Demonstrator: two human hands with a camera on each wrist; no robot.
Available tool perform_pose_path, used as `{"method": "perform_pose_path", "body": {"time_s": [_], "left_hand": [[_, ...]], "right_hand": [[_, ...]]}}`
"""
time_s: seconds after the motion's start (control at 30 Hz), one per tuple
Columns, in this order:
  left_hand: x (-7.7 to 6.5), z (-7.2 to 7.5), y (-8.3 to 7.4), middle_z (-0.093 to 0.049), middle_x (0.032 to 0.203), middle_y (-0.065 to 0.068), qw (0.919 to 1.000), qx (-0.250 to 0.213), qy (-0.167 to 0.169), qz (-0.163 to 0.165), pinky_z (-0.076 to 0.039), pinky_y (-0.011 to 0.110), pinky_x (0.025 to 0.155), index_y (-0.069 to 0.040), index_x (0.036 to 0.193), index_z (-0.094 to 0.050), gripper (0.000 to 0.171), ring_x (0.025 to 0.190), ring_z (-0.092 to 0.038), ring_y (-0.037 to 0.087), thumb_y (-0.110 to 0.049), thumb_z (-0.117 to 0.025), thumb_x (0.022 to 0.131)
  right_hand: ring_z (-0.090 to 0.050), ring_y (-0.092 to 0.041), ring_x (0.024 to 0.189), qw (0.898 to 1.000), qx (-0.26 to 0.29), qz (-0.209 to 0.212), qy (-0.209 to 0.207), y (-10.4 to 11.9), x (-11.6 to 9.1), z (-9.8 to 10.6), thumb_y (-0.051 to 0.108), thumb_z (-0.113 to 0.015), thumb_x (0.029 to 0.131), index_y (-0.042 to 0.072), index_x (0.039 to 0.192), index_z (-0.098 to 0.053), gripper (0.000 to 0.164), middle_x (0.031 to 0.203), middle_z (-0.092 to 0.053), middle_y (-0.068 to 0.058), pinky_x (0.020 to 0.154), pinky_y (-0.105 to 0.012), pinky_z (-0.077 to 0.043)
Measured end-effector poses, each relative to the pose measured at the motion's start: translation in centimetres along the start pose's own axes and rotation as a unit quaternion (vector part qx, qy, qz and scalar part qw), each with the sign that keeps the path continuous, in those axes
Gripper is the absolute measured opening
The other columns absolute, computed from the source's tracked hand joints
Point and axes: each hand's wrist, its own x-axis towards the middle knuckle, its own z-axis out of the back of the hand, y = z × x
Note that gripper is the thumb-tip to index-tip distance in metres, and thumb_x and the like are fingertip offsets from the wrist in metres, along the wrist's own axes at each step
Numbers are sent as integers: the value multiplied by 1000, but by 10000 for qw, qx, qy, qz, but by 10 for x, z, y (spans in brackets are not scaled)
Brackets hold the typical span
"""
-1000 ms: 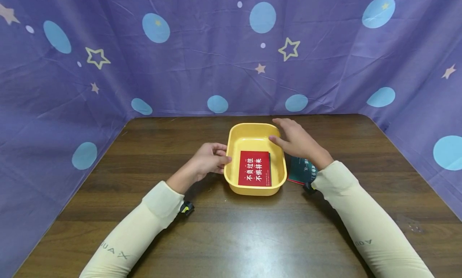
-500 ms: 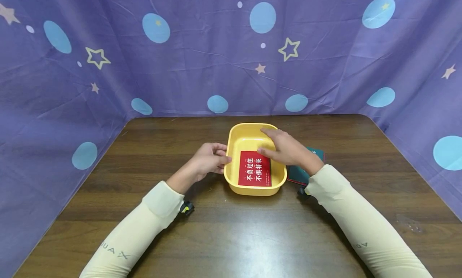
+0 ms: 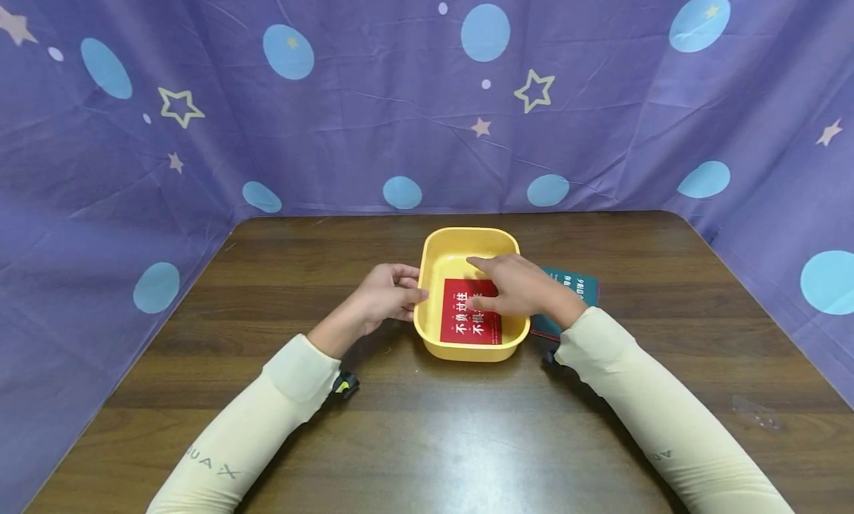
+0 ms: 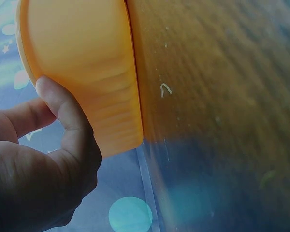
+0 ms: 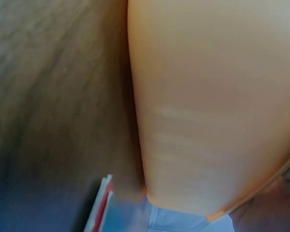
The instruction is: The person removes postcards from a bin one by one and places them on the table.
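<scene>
A yellow plastic tub [image 3: 470,353] stands on the table, with a red notebook [image 3: 457,317] bearing white characters flat inside it. My left hand [image 3: 383,295] holds the tub's left rim, its thumb over the edge; the left wrist view shows the thumb [image 4: 48,89] against the tub wall. Over the tub's right side reaches my right hand [image 3: 517,285], thumb and fingers spread above the red notebook; whether they touch it I cannot tell. Most of that hand is hidden behind the tub in the right wrist view. A teal notebook [image 3: 579,285] lies right of the tub, partly under the right forearm.
Red and white edges of stacked notebooks [image 5: 102,208] show beside the tub in the right wrist view. The brown wooden table [image 3: 307,254] ends at a purple curtain [image 3: 373,136] with stars and blue spots. A small clear scrap [image 3: 757,414] lies at the right.
My right hand has moved left and toward me, from the tub's far right rim to over the red notebook. More of the teal notebook's far part is uncovered. The left hand has stayed still.
</scene>
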Motion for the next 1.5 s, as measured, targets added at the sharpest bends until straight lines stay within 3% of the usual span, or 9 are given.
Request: {"method": "perform_pose_path", "body": {"time_s": [0.13,0.27,0.37,0.57,0.83,1.23,1.5], "left_hand": [[0,1,0,-58,100,9,10000,12,-11,0,-61,26,59,9,138,-52,47,69,-60,17,4,-68,93],[0,1,0,-58,100,8,10000,32,-28,11,-61,26,59,8,137,-52,47,70,-60,17,3,-68,94],[-1,1,-1,-58,99,8,10000,33,-38,11,-61,26,59,7,137,-53,46,70,-60,17,3,-69,93],[-1,0,1,-57,99,7,10000,11,-33,-8,-61,26,59,7,136,-53,46,69,-60,17,4,-68,93],[0,-1,1,-58,100,8,10000,-8,-43,-1,-60,26,58,7,136,-53,46,68,-59,16,4,-68,93],[0,-1,1,-58,99,7,10000,6,-31,-11,-61,26,59,8,137,-53,47,68,-59,16,4,-68,93],[1,0,2,-58,99,7,10000,-13,-11,-18,-61,26,60,7,137,-53,47,69,-60,17,5,-68,93]], "right_hand": [[-63,-24,113,9998,-198,-29,71,1,1,-1,57,-74,88,7,152,-48,85,127,-70,-8,107,-47,-49],[-63,-20,112,9992,-303,-102,254,3,2,-2,63,-77,82,8,151,-49,93,124,-71,-4,114,-48,-39],[-62,-19,111,9980,-383,-191,468,4,3,-1,66,-80,77,10,151,-49,97,124,-71,-4,117,-50,-33],[-59,-21,116,9956,-458,-374,725,6,4,-1,62,-84,74,14,151,-51,97,131,-68,-4,117,-51,-30],[-56,-24,123,9959,-533,-316,653,7,4,-1,62,-86,73,14,150,-51,97,135,-64,-7,116,-53,-31],[-61,-20,114,9961,-491,-321,654,7,4,-1,62,-85,74,13,150,-51,97,128,-69,-4,116,-52,-31],[-57,-26,122,9970,-563,-268,467,8,3,-2,60,-86,74,12,150,-51,97,136,-64,-8,115,-51,-34]]}}
